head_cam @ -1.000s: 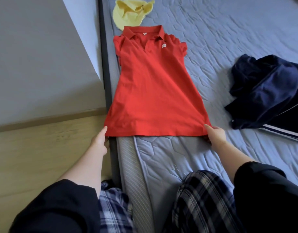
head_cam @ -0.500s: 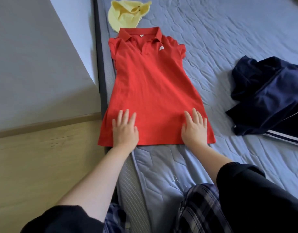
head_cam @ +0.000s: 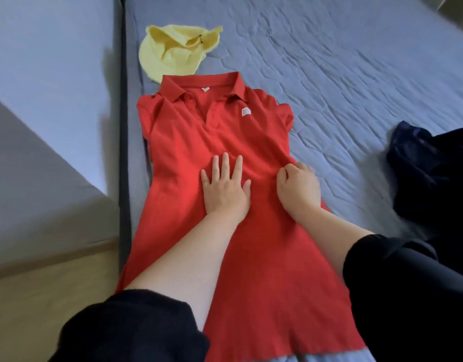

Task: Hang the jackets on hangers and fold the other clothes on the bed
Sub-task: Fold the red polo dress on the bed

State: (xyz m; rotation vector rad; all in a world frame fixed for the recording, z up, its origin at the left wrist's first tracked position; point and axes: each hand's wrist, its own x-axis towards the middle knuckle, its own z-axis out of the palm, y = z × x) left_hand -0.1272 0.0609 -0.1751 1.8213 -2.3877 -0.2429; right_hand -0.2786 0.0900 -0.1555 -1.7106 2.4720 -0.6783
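Sliding up from the hem, both hands now sit at the waist of the red dress [head_cam: 264, 270], flat on the bed [head_cam: 342, 74]. Left hand [head_cam: 225, 189] presses open-fingered; right hand [head_cam: 298, 189] curls round the side edge, likely starting the fold

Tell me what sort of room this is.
Most likely a bedroom: a quilted blue mattress with a red dress and a yellow hat lying on it, and wooden flooring beside it.
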